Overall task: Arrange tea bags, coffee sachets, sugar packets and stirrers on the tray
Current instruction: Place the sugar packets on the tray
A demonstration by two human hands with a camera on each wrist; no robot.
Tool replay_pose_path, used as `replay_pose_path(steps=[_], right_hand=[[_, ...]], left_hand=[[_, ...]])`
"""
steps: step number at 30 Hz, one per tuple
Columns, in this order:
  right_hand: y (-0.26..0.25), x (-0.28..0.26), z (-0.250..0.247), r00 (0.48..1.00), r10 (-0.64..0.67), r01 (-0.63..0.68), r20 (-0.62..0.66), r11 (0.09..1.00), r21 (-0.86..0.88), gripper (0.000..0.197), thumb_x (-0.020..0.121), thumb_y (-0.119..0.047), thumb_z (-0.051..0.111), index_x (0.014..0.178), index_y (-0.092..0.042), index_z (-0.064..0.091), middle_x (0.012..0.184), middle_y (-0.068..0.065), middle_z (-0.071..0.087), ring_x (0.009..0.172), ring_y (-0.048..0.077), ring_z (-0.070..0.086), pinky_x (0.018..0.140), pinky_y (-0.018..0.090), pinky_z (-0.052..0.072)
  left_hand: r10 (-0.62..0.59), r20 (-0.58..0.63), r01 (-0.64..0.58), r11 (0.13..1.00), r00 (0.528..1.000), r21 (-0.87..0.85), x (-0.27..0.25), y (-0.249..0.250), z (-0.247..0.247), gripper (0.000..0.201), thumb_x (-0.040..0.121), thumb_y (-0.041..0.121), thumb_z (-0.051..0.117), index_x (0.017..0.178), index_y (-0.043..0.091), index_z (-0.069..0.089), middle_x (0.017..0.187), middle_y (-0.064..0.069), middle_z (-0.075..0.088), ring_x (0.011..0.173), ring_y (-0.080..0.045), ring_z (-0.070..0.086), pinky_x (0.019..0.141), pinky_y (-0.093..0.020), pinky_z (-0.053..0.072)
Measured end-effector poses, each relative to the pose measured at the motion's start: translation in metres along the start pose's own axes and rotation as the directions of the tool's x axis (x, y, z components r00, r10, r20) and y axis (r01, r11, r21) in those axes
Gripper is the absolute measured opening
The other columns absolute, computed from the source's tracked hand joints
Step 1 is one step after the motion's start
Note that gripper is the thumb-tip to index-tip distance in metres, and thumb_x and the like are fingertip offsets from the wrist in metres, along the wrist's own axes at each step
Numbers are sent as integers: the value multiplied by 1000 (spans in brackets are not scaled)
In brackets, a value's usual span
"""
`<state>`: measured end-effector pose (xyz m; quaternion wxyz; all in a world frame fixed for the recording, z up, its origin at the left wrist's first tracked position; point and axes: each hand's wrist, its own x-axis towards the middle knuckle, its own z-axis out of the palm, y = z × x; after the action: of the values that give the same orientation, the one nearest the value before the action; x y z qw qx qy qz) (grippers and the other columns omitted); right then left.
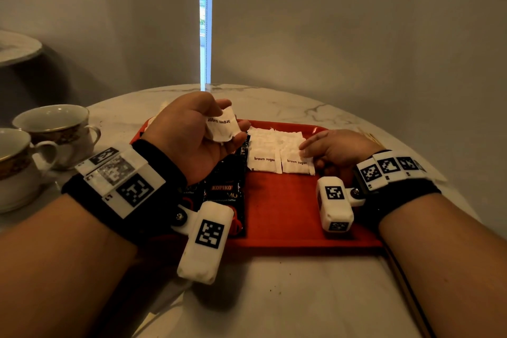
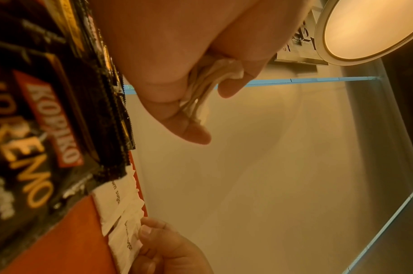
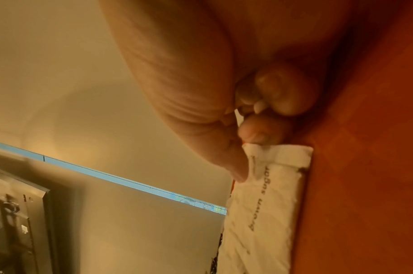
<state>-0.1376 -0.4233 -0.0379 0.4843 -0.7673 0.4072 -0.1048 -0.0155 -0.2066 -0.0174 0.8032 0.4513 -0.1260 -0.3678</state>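
While the left hand (image 1: pixel 189 134) grips spare sugar packets (image 1: pixel 222 126) above the red tray (image 1: pixel 288 208), the right hand's (image 1: pixel 336 149) fingers (image 3: pixel 233 166) pinch a laid packet (image 1: pixel 296 162), squaring the sugar row; next, I judge, another packet goes alongside

tray front (image 1: pixel 288 217) open; teacups (image 1: pixel 55 129) crowd left
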Motion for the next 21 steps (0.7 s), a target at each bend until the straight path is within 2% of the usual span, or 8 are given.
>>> replay_pose_path(steps=[4, 7, 12, 15, 16, 19, 21], right_hand=[[1, 0, 0, 1000, -1, 1, -8, 1000, 13, 16, 85, -4, 72, 100, -7, 73, 63, 4, 65, 46, 10, 52, 40, 20, 42], [1, 1, 1, 1000, 0, 1, -23, 999, 44, 18, 85, -4, 72, 103, -7, 71, 71, 7, 64, 49, 12, 51, 41, 22, 41], [1, 8, 1, 997, -14, 29, -81, 984, 177, 12, 84, -8, 73, 95, -9, 67, 71, 6, 56, 50, 14, 47, 45, 27, 37], [-6, 6, 2, 995, -97, 104, -40, 946, 308, 10, 86, -11, 71, 88, -9, 62, 70, 3, 50, 48, 12, 42, 41, 23, 32], [-10, 3, 3, 992, -128, 127, -19, 926, 356, 12, 87, -12, 70, 87, -11, 59, 69, 2, 48, 48, 11, 41, 40, 22, 29], [-25, -15, 10, 966, -245, 173, 88, 857, 486, 17, 87, -21, 70, 90, -14, 54, 69, 0, 47, 49, 9, 40, 39, 20, 25], [-33, -30, 18, 934, -316, 192, 168, 839, 509, 26, 80, -29, 72, 94, -13, 58, 72, -1, 51, 52, 10, 44, 45, 21, 27]], left_hand=[[-12, 26, 14, 997, 1000, -75, -3, 2, 0, 31, 89, 6, 35, 112, 3, 55, 118, -25, 61, 84, -37, 75, 66, -36, 62], [-3, 48, 9, 994, 999, -108, -4, 2, 2, 33, 88, 2, 30, 114, 5, 50, 123, -26, 58, 83, -39, 74, 70, -40, 62], [11, 82, -8, 999, 997, -43, 0, -2, 1, 41, 92, -4, 33, 130, -1, 47, 124, -26, 59, 89, -38, 74, 66, -40, 62], [0, 106, -4, 999, 994, 45, 2, -3, -1, 37, 92, -3, 44, 128, -6, 54, 124, -24, 65, 95, -31, 74, 69, -39, 62], [-4, 117, -4, 998, 993, 64, 1, -3, -1, 34, 93, -1, 48, 125, -6, 56, 121, -22, 68, 89, -27, 74, 69, -39, 62], [-3, 144, -7, 998, 990, 67, -1, -4, 0, 27, 96, 5, 54, 122, 0, 55, 101, -14, 69, 53, -12, 66, 59, -32, 59], [14, 129, -24, 997, 992, 75, 0, -4, 0, 38, 93, 5, 59, 130, 0, 54, 108, -16, 70, 59, -14, 68, 56, -29, 57]])
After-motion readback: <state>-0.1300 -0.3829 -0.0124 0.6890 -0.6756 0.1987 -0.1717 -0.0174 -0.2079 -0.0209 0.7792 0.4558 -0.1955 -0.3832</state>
